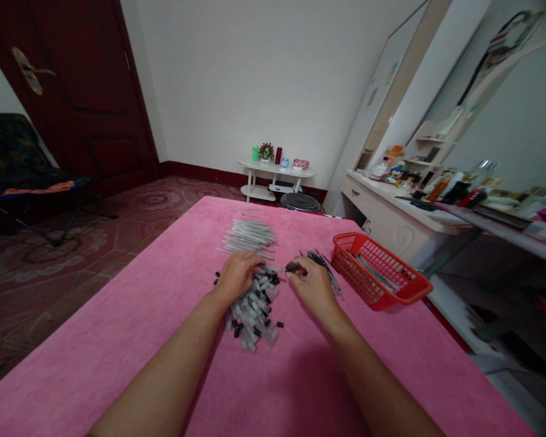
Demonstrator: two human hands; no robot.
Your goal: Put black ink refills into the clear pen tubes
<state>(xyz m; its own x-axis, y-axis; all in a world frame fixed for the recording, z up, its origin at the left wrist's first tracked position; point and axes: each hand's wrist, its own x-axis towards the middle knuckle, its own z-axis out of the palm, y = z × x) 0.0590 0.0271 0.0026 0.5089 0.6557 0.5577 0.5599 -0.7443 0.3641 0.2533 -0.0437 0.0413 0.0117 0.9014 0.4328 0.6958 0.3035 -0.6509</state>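
My left hand (239,276) is closed, thumb and fingers pinching a clear pen barrel (273,269) that points right. Under and beside it lies a heap of clear pen caps (251,311) mixed with small black plugs (280,325). My right hand (313,282) is in a pinch just right of the barrel's end; what its fingertips hold is too small and dark to name. Behind that hand, partly hidden, spreads a bunch of thin dark-tipped pen refills (321,261). Beyond my left hand, clear pen barrels (251,233) lie in a stacked row.
A red plastic basket (380,297) holding slender clear pieces stands right of my right hand on the pink cloth-covered table (155,328). A dresser (382,209) crowded with bottles is along the right. A folding chair (22,164) stands left, a small white table (277,170) far back.
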